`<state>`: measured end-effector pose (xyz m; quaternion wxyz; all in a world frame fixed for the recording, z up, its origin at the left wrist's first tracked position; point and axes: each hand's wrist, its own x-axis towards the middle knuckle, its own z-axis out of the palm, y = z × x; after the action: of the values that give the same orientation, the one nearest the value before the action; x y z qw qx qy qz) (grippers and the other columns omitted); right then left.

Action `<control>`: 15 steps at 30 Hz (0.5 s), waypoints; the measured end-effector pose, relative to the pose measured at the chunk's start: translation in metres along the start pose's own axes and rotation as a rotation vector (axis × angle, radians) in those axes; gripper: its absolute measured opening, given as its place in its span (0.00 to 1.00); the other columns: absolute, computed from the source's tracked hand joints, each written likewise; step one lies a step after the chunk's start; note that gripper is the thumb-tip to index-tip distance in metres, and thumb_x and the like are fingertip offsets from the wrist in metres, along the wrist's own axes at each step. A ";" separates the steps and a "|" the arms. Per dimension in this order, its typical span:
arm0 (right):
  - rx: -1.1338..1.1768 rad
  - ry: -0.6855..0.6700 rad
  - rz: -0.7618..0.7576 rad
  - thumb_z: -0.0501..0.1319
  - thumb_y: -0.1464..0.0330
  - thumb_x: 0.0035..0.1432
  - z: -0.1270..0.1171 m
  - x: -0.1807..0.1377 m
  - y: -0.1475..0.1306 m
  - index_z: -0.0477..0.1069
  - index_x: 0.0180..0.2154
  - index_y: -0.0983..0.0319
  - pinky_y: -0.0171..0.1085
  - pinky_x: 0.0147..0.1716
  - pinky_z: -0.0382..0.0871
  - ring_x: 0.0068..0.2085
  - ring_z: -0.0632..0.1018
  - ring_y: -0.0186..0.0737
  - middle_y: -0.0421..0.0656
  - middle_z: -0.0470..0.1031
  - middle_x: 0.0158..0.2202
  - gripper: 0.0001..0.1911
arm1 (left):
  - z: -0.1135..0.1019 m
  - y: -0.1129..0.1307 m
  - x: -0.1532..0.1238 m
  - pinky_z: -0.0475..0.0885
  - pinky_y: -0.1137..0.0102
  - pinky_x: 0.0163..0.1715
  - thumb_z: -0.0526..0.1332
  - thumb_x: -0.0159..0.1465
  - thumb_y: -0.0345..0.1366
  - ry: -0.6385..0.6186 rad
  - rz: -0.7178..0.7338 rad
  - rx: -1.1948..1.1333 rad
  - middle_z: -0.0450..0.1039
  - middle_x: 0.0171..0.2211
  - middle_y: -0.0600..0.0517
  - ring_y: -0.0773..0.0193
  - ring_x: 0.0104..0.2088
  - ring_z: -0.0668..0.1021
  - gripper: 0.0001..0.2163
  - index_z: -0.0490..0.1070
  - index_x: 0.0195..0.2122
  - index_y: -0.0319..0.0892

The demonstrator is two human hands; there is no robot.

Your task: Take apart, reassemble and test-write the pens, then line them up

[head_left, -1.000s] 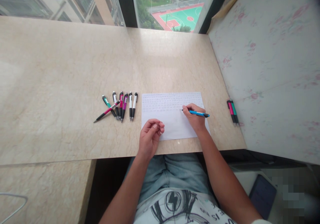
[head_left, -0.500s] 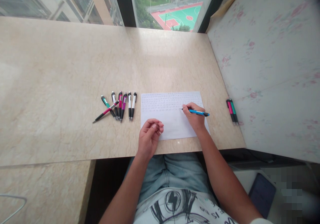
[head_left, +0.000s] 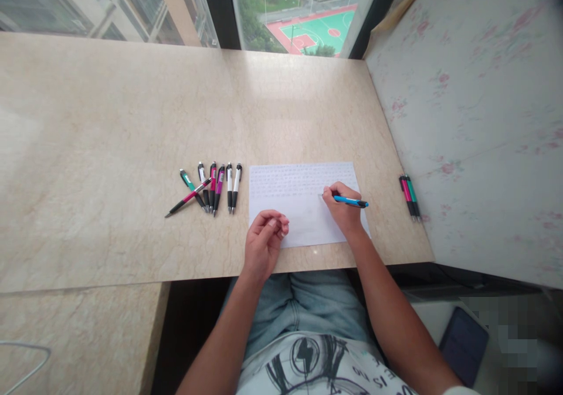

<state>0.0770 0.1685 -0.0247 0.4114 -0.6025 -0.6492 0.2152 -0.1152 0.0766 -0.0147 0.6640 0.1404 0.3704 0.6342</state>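
Observation:
A blue pen (head_left: 347, 201) with a black end sits in the closed fingers of my right hand (head_left: 345, 210). Its tip points left, at the lowest row of small handwriting on a white sheet of paper (head_left: 303, 222). Rows of writing fill the upper part of the sheet; the lower part is blank. My left hand (head_left: 266, 239) rests over the sheet's lower left corner, fingers curled in and thumb against them, with nothing visible in its grasp.
Left of the paper lie several pens (head_left: 214, 186) in white, pink, purple and green, some crossed. A pink pen and a green pen (head_left: 410, 191) lie by the right wall. The stone counter (head_left: 132, 119) meets a window behind. A dark phone (head_left: 464, 345) lies at lower right.
My right hand and the blue pen have shifted very slightly over the page, and the pen's angle has changed a little. My left hand keeps its pose.

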 end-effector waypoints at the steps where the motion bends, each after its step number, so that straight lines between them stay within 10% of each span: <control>1: 0.026 0.010 0.023 0.60 0.65 0.59 -0.001 0.000 0.000 0.64 0.20 0.60 0.34 0.23 0.56 0.21 0.63 0.31 0.34 0.62 0.18 0.16 | 0.000 0.000 0.000 0.69 0.74 0.34 0.65 0.61 0.30 0.001 0.000 0.002 0.75 0.32 0.49 0.69 0.30 0.74 0.04 0.75 0.37 0.40; 15: 0.555 0.190 0.302 0.71 0.56 0.50 -0.011 0.007 0.009 0.71 0.32 0.60 0.31 0.22 0.61 0.24 0.69 0.30 0.35 0.71 0.25 0.16 | 0.000 -0.001 0.000 0.69 0.74 0.34 0.64 0.62 0.30 -0.019 0.016 -0.001 0.75 0.33 0.49 0.69 0.31 0.74 0.03 0.75 0.37 0.40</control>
<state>0.0915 0.1746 -0.0236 0.5821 -0.5741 -0.4278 0.3853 -0.1147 0.0763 -0.0155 0.6624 0.1489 0.3626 0.6384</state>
